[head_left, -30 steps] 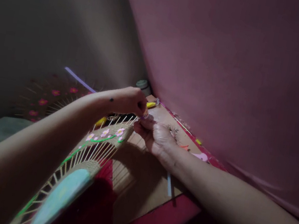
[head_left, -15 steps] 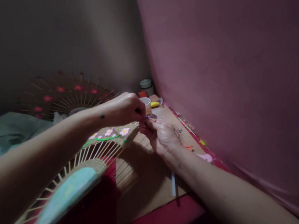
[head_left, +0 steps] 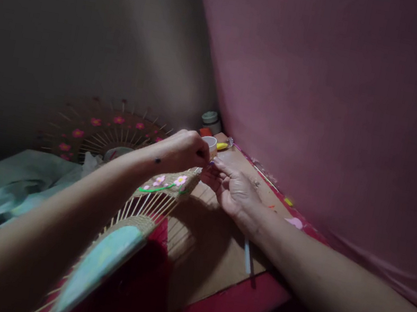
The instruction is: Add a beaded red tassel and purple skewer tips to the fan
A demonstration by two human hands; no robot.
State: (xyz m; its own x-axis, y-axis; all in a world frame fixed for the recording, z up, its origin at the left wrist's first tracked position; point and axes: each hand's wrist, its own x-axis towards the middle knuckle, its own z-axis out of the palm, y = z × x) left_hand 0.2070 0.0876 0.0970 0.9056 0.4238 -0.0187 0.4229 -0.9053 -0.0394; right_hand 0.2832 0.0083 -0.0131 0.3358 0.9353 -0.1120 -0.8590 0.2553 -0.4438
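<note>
My left hand (head_left: 189, 148) is closed, fingertips turned down; whatever they pinch is hidden. Close against it, my right hand (head_left: 237, 190) has its thumb and fingers together at a tiny blue-purple thing (head_left: 211, 163), too small to name. Below my left hand is a round piece of thin sticks and twine, its woven twine band (head_left: 165, 186) bearing pink flowers and a green vine. A pale turquoise panel (head_left: 102, 266) forms its middle. My left forearm hides part of it.
A cup (head_left: 210, 144), a lidded jar (head_left: 210, 120) and a yellow object (head_left: 221, 146) stand behind my hands. Cardboard (head_left: 195, 277) covers the red table (head_left: 229, 310), with a translucent stick (head_left: 248, 257) on it. Another flowered stick piece (head_left: 95, 122) and pale cloth (head_left: 22, 182) are left.
The view has shifted so that things sit slightly further right. My hands stay close together; the right hand's fingers have loosened and spread a little beneath its thumb.
</note>
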